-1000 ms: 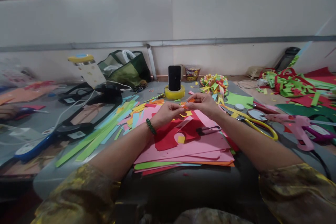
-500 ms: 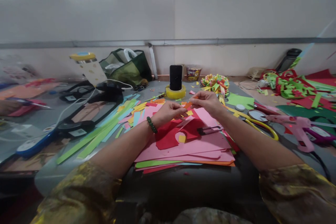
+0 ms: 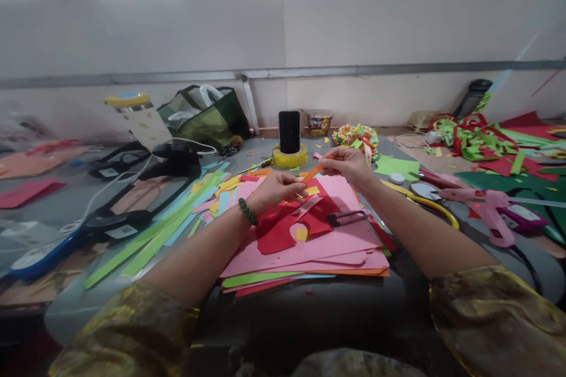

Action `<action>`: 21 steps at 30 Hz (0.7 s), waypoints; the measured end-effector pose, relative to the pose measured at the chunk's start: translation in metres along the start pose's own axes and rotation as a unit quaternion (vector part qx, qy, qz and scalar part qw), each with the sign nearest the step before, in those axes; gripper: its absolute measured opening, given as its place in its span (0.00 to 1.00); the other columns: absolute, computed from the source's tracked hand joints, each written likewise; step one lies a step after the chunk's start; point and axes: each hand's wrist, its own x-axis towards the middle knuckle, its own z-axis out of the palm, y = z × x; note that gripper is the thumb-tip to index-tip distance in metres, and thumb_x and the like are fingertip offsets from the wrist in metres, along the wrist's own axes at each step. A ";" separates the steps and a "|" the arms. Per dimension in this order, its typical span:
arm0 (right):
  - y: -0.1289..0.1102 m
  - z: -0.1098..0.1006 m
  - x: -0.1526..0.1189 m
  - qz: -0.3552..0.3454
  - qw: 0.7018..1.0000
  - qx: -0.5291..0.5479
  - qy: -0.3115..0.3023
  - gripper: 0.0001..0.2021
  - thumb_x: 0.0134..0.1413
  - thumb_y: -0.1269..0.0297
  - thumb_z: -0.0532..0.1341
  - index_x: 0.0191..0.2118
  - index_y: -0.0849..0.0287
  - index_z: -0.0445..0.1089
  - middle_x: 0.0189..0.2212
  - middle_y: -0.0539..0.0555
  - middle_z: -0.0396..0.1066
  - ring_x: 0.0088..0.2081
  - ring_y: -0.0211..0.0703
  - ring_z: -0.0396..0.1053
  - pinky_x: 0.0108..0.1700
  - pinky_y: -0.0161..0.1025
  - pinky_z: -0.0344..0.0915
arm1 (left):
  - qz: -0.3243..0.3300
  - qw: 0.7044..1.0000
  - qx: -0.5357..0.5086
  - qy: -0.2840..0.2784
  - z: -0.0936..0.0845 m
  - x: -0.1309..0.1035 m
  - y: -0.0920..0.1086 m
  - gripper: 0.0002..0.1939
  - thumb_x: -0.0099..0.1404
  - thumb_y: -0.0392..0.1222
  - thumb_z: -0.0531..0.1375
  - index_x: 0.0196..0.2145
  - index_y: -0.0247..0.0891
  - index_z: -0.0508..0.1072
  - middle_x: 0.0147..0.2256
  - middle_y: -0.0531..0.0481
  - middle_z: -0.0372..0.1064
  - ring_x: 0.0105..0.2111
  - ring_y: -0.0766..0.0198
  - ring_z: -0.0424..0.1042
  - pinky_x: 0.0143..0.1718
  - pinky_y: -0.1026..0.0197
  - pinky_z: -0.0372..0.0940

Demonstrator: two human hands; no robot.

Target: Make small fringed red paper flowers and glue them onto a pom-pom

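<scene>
past paper's front edge (image 3: 305, 260), left hand (image 3: 277, 189), right hand (image 3: 351, 166) pinch orange strip (image 3: 315, 172)

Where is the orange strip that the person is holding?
Near the head view's middle, the orange strip slants between the left hand and the right hand, with red paper below it and the yellow tape roll up to its left.

The left hand (image 3: 280, 189) pinches thumb to fingers, near and apart from the right hand's (image 3: 348, 165) similar pinch on its right, both palms turned inward, while the left forearm (image 3: 201, 250) and right forearm (image 3: 420, 227) spread back from these grips.
</scene>
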 end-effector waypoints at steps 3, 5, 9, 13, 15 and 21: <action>0.001 0.000 0.001 0.007 1.000 0.003 0.000 0.20 0.22 0.54 0.76 0.21 0.58 0.70 0.15 0.48 0.71 0.19 0.37 0.72 0.23 0.33 0.67 | -0.007 1.000 0.000 -0.002 -0.001 -0.001 0.000 0.09 0.57 0.44 0.66 0.27 0.34 0.77 0.31 0.45 0.79 0.28 0.65 0.77 0.33 0.64 0.71; 0.001 0.001 0.000 0.014 1.000 0.010 0.003 0.20 0.21 0.54 0.76 0.21 0.58 0.69 0.15 0.48 0.72 0.19 0.37 0.71 0.23 0.32 0.68 | -0.017 1.000 0.002 0.000 -0.001 -0.001 0.001 0.09 0.57 0.43 0.66 0.27 0.34 0.77 0.31 0.45 0.79 0.28 0.65 0.77 0.32 0.65 0.71; 0.003 0.000 0.002 0.022 1.000 0.018 0.004 0.21 0.20 0.54 0.77 0.21 0.59 0.70 0.17 0.49 0.74 0.20 0.37 0.72 0.23 0.33 0.68 | -0.028 1.000 -0.003 0.001 -0.001 0.000 0.002 0.08 0.56 0.42 0.67 0.27 0.34 0.77 0.30 0.46 0.80 0.27 0.66 0.77 0.29 0.67 0.70; 0.008 -0.008 0.007 0.024 1.000 0.018 0.003 0.19 0.23 0.56 0.77 0.22 0.59 0.71 0.19 0.51 0.75 0.21 0.38 0.73 0.25 0.34 0.70 | -0.023 1.000 -0.006 -0.008 -0.003 0.000 0.002 0.10 0.55 0.44 0.68 0.26 0.34 0.77 0.30 0.46 0.79 0.26 0.66 0.77 0.28 0.68 0.70; 0.009 -0.013 0.010 0.020 1.000 0.023 0.008 0.19 0.24 0.57 0.77 0.23 0.59 0.71 0.19 0.50 0.75 0.21 0.38 0.73 0.26 0.34 0.71 | -0.019 1.000 -0.006 -0.011 -0.005 0.000 0.002 0.11 0.54 0.45 0.68 0.26 0.34 0.77 0.30 0.46 0.80 0.26 0.65 0.77 0.28 0.68 0.70; 0.005 -0.017 0.011 0.003 0.999 0.024 0.028 0.19 0.21 0.57 0.77 0.22 0.59 0.71 0.17 0.49 0.73 0.21 0.39 0.73 0.27 0.35 0.71 | -0.017 0.999 -0.013 -0.024 -0.009 0.001 0.002 0.14 0.51 0.49 0.70 0.27 0.34 0.77 0.29 0.45 0.79 0.27 0.63 0.77 0.30 0.65 0.71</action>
